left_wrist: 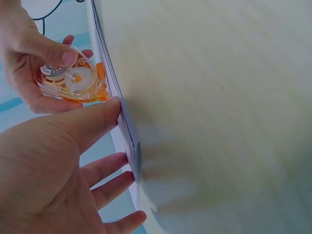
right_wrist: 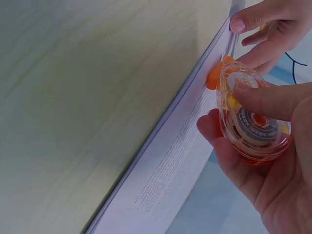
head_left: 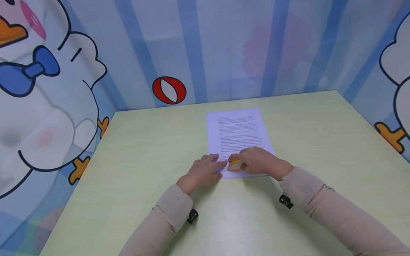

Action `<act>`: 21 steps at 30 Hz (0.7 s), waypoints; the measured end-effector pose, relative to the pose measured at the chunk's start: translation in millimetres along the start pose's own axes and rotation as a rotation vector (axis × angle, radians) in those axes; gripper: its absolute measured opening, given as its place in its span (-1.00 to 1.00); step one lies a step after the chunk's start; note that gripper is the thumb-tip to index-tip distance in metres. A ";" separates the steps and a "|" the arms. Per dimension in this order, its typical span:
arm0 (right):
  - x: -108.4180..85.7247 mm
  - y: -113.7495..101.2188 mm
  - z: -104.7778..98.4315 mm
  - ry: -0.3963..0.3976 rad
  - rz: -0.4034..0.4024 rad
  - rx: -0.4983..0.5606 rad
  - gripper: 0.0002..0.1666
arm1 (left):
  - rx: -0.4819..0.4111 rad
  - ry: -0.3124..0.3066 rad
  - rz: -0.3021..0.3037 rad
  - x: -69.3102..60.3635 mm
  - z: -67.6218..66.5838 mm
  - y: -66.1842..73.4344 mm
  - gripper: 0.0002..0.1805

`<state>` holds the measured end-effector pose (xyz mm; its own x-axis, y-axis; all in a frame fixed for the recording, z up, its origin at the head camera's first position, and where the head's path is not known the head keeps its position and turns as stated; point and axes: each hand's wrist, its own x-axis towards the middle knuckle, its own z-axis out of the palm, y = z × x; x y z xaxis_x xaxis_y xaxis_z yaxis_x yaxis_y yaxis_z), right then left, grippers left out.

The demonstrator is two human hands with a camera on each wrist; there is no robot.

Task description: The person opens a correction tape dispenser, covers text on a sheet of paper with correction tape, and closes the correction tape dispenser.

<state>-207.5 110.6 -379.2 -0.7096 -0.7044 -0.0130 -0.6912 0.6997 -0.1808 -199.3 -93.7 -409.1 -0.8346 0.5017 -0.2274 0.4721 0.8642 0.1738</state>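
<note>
A clear and orange correction tape dispenser point(right_wrist: 253, 117) is pinched between the thumb and fingers of my right hand point(head_left: 259, 161). Its orange tip end meets the lower part of a printed sheet point(head_left: 237, 124), which lies on top of a thin stack of paper. My left hand point(head_left: 205, 170) rests with spread fingers on the sheet's lower left edge, just beside the dispenser. In the left wrist view, the thumb of that hand touches the paper edge near the dispenser's tip point(left_wrist: 103, 92). The exact contact of the tip with the print is too small to tell.
The pale table point(head_left: 153, 142) extends around the paper on all sides. Blue striped panels with cartoon figures point(head_left: 221, 53) stand behind it and at both sides. A small black clip or strap end point(head_left: 286, 201) hangs below each sleeve cuff.
</note>
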 end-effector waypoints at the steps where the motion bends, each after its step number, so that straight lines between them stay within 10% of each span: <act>1: 0.3 -0.2 0.0 -0.001 -0.001 0.001 -0.55 | 0.005 0.000 0.001 -0.1 -0.7 0.3 -0.48; 21: 5.2 -5.6 -2.2 -0.040 -0.022 -0.056 -0.55 | 0.000 -0.014 -0.011 -4.6 -5.4 3.3 -0.48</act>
<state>-207.6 103.3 -376.1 -0.6886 -0.7235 -0.0492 -0.7142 0.6884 -0.1265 -195.5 -93.4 -402.3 -0.8359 0.4925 -0.2423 0.4629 0.8698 0.1709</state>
